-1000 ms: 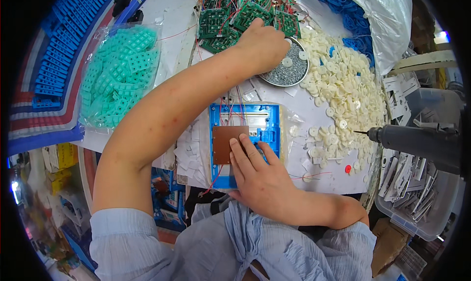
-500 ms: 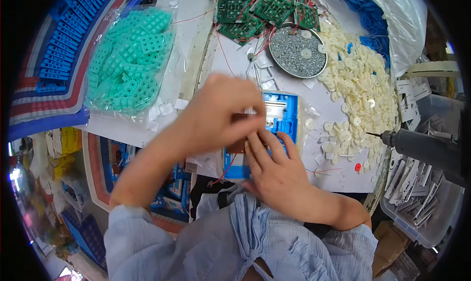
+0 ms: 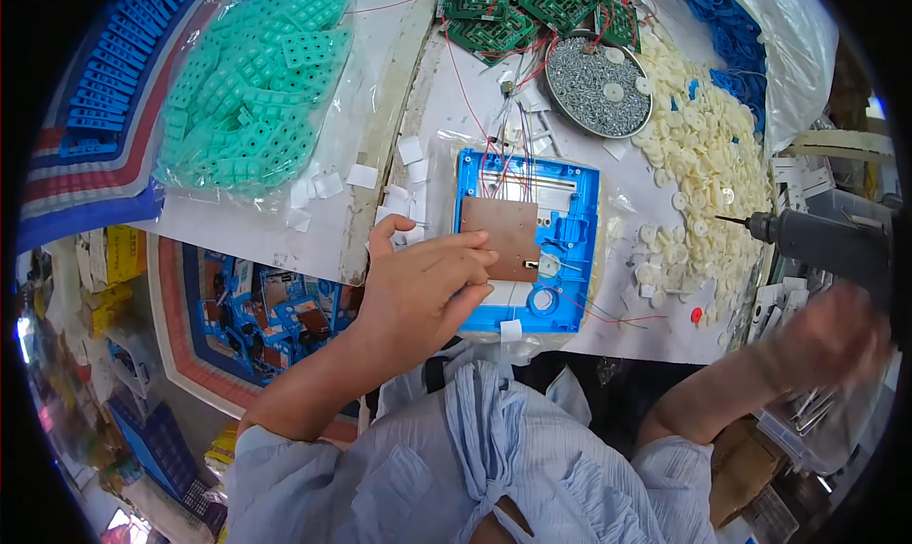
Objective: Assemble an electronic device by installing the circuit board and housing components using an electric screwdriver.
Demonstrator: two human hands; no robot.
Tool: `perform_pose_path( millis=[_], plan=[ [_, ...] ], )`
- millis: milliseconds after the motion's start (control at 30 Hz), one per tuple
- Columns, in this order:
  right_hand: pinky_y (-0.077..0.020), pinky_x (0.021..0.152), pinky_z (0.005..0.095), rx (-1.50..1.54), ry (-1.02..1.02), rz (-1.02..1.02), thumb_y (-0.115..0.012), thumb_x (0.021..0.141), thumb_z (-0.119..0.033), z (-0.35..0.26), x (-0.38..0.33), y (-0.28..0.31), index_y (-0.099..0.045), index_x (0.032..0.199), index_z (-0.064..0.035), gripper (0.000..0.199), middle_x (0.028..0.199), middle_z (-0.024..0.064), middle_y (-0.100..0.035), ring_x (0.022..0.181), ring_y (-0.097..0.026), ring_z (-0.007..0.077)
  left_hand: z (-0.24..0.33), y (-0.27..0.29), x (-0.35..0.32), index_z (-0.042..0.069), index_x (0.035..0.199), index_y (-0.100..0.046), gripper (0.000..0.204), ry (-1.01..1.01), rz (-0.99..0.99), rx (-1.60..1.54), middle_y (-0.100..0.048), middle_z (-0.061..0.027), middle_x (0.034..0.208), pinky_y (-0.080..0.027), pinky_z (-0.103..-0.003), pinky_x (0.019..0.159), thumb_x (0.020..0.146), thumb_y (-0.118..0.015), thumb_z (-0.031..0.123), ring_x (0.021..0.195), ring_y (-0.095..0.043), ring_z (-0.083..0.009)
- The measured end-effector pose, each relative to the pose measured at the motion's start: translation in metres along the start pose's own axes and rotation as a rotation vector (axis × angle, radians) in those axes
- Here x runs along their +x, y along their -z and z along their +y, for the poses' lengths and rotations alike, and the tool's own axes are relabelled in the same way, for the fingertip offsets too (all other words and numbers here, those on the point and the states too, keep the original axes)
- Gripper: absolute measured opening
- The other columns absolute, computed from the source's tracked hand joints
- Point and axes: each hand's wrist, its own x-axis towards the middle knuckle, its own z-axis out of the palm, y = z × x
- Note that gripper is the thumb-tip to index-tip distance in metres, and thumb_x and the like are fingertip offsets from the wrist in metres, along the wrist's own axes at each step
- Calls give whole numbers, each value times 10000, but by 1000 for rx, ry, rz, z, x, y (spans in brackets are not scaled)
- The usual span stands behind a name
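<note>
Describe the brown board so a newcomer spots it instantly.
On the white table, find the blue plastic case. Inside it, under the fingers of the left hand, lies the flat brown board. Its colour sets it apart from the green circuit boards heaped beyond.

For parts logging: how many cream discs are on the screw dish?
3 on the dish: a far-side disc, a central disc, a right-rim disc; more may be hidden.

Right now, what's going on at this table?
A person's left hand touches a brown board lying in a blue plastic casing. The right hand, blurred, is at the dark, thin-tipped tool on the right; whether it grips it is unclear. Beyond the casing lie green circuit boards and small silvery pieces.
</note>
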Motion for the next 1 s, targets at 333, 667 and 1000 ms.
perform_pose_path(
  millis=[333,667,1000],
  plan=[
    [-446,589,340,1047,-564,-368,-758,915,-324,-11,-31,-147,-509,1152,-99,411,660,-17,-517,574,-500,140,-10,-11,-9,120,999,-704,118,-85,96,56,-748,-18,1130,-173,-570,1126,892,-699,72,1203,-661,-179],
    [-448,581,357,1335,-633,-356,-815,847,-129,-50,-56,-179,-558,1021,-21,329,732,83,-616,603,-551,180,-16,-14,-11,102,1021,-699,153,-115,100,8,-741,-27,1149,-95,-627,1159,873,-699,61,1190,-670,-194],
    [-458,575,360,1255,-669,-379,-800,858,-111,-55,-57,-186,-543,1005,-24,309,724,81,-604,605,-553,176,-21,-15,-11,104,1004,-688,162,-145,123,-32,-745,-31,1134,-97,-627,1155,850,-722,68,1176,-678,-200]
  ],
)
